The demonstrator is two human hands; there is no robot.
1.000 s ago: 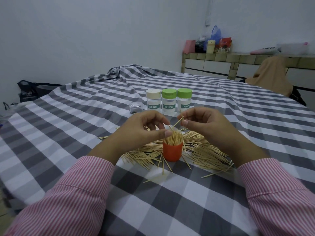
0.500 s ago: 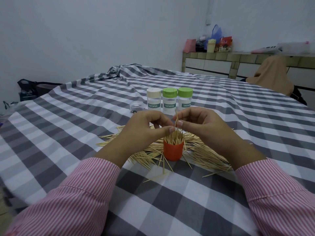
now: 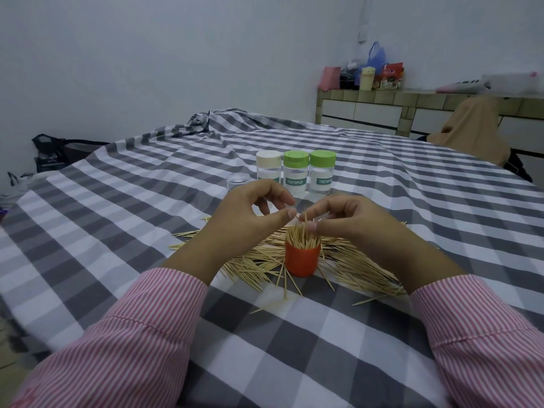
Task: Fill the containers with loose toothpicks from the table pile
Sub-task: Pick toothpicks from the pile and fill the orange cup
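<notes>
Head view: the right hand pinches a few toothpicks between thumb and forefinger directly above the orange container, their lower ends at or among the standing sticks. The left hand hovers just beside the container's mouth, fingers loosely curled, thumb extended toward the sticks, holding nothing visible.

Change noted: a second ago the right hand held its pinch tilted and slightly higher; half a second ago it came upright; it now sits lower over the mouth. The left hand has lifted its fingers off the bundle. Judgement: an insertion is in progress or just finishing.

The orange container stands upright, packed with toothpicks that project above its rim; it appears close to full. The loose pile spreads round the container on the checked tabletop, much of it still unsorted.

Beyond the container stand three capped jars: one cream-lidded, two green-lidded. Whether they hold sticks cannot be told. A small clear pot sits left of them.
</notes>
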